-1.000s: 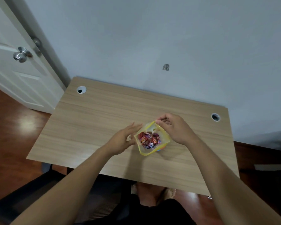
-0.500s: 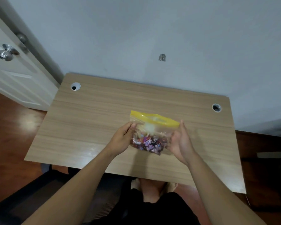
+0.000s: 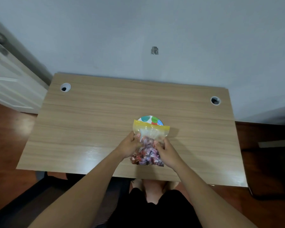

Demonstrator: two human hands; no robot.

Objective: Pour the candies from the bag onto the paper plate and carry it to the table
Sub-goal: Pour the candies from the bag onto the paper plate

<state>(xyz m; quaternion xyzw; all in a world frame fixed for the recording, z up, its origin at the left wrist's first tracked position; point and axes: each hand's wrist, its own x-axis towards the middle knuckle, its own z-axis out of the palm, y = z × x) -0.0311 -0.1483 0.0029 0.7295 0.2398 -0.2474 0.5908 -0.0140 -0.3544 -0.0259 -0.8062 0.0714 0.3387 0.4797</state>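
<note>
A clear zip bag [image 3: 150,133] with a yellow top strip hangs above the wooden desk [image 3: 92,129], held upright between both hands. Wrapped candies [image 3: 146,157], red and purple, fill its lower part. My left hand [image 3: 130,145] grips the bag's left side. My right hand [image 3: 167,152] grips its right side, fingers pressed into the plastic. Behind the bag's top edge, a white paper plate [image 3: 149,119] with teal, green, red and blue dots lies on the desk, mostly hidden by the bag.
The desk stands against a pale wall and has a cable hole at the back left [image 3: 65,87] and back right [image 3: 215,100]. A white door [image 3: 8,83] is at the left. Dark wooden floor surrounds the desk; my legs show below its front edge.
The bag went from lying open-mouthed on the desk to being lifted upright in both hands. It has come nearer to me, which uncovered the dotted plate behind it.
</note>
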